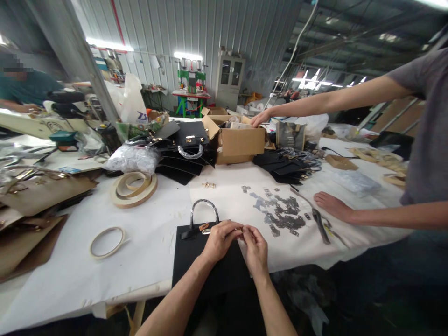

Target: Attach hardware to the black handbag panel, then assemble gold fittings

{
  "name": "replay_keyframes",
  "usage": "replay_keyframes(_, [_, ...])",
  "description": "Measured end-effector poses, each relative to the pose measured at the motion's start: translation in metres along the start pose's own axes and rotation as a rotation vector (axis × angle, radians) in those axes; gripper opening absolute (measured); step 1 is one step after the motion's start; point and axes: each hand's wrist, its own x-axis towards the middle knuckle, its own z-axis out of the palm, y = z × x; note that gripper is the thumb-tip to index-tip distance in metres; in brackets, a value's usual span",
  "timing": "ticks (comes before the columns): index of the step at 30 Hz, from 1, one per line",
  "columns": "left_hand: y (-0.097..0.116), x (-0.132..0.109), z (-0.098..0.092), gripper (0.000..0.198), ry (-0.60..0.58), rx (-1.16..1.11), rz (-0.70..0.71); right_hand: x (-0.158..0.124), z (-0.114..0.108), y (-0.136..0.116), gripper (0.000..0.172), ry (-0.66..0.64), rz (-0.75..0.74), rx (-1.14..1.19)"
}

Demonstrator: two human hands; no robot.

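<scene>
A flat black bag (196,261) with a curved grey handle (204,207) lies at the near edge of the white-covered table (150,233). My left hand (220,240) and my right hand (255,249) meet over its top edge, fingers pinched together on something small I cannot make out. A gold fitting (205,228) sits on the bag by my left fingers. A scatter of small dark metal plates (280,212) lies just beyond my hands.
A co-worker on the right rests one hand (331,205) on the table and reaches the other (261,117) into a cardboard box (236,142). Pliers (320,224), tape rolls (135,189) (107,242), stacked black bags (185,149) and brown pieces (31,219) surround me.
</scene>
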Motion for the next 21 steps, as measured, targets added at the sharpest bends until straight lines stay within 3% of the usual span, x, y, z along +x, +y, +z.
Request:
replay_keyframes(6, [0.003, -0.012, 0.004, 0.031, 0.014, 0.026, 0.094, 0.002, -0.008, 0.012, 0.05, -0.083, 0.13, 0.134])
replay_keyframes(14, [0.02, -0.04, 0.0, 0.035, 0.071, 0.122, -0.055, -0.005, -0.014, 0.006, 0.039, -0.205, 0.192, 0.102])
replay_keyframes(21, [0.025, -0.063, -0.024, 0.04, 0.096, 0.176, 0.035, -0.013, -0.018, -0.005, 0.041, -0.255, 0.183, 0.158])
